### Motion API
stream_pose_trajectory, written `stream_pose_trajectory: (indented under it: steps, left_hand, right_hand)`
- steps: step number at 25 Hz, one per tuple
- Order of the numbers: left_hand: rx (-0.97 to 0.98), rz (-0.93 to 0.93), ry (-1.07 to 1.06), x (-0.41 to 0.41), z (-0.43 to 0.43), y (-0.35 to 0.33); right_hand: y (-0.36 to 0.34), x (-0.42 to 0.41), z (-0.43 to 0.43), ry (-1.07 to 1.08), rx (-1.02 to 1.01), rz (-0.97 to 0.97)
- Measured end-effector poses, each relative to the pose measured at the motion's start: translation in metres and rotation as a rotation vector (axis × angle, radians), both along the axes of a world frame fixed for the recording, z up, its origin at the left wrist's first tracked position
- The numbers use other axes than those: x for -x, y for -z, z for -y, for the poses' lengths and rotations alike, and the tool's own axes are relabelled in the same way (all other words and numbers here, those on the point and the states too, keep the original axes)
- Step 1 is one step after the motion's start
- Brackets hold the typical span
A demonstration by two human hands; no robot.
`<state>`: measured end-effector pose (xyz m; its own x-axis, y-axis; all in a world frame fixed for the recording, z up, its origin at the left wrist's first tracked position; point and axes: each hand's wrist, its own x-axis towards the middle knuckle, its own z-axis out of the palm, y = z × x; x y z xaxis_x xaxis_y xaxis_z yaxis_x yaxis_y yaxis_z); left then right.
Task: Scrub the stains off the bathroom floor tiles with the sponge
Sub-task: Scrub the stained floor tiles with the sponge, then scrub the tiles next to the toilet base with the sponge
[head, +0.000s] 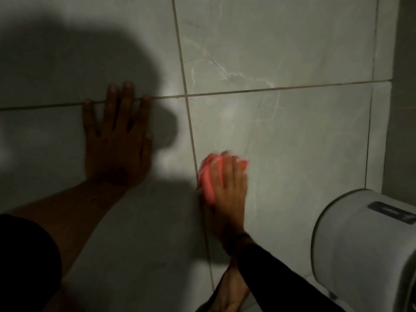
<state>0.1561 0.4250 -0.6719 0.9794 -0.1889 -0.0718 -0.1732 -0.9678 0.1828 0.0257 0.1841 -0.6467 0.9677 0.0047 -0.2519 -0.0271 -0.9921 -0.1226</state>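
Observation:
Pale grey marbled floor tiles [281, 131] with dark grout lines fill the view. My right hand [227, 194] presses a pink sponge [208, 179] flat on the tile, right beside a vertical grout line; hand and sponge are blurred by motion. My left hand [117, 140] lies flat on the floor to the left with fingers spread, in shadow, holding nothing. Faint whitish streaks mark the tile [227, 73] beyond the sponge.
A white cylindrical container [360, 244] with a dark label stands at the lower right, close to my right forearm. A grey wall edge [403, 109] runs down the right side. A bare foot [229, 291] shows at the bottom. Dark shadow covers the left tiles.

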Motion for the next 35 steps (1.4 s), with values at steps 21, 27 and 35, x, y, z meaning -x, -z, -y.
stream_pose_trajectory:
  steps: [21,27,35]
  left_hand:
    - [0.522,-1.13,-0.036,0.054,0.09,-0.218]
    - [0.833,-1.411,-0.078,0.102,0.24,-0.348]
    - [0.471,-1.132,0.386,0.146,0.479,-0.432]
  right_hand:
    - [-0.237,0.055,0.001,1.062,-0.708,-0.37]
    - [-0.383,0.075,0.121,1.607,-1.358,0.069]
    - [-0.429,0.166,0.308,1.933,-1.247,0.328]
